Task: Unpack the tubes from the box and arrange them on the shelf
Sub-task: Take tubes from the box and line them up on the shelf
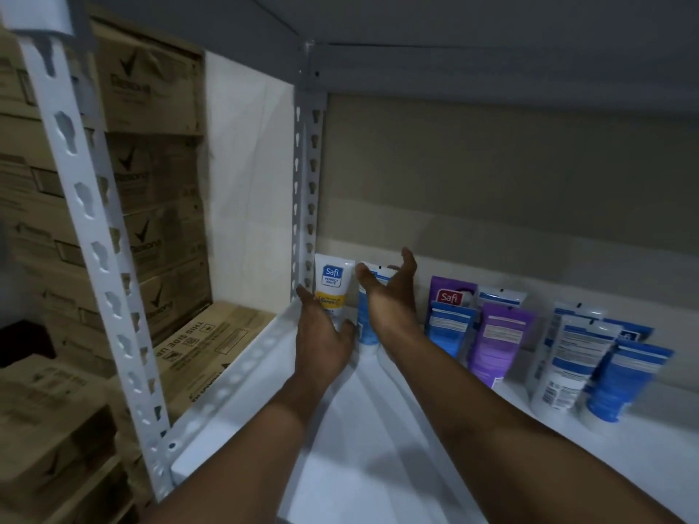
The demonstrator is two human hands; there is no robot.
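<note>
White Safi tube (pixel 333 285), yellow-banded, stands upright in the left hand (pixel 321 334).

white tube (pixel 333 289): yellow band, upright, back left corner of shelf (pixel 378 429) | blue tube (pixel 366 323): upright, just beside it | purple and blue tubes (pixel 495 342): standing further right

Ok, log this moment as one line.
left hand: grips white tube | right hand: open at blue tube | shelf: other tubes standing
</note>
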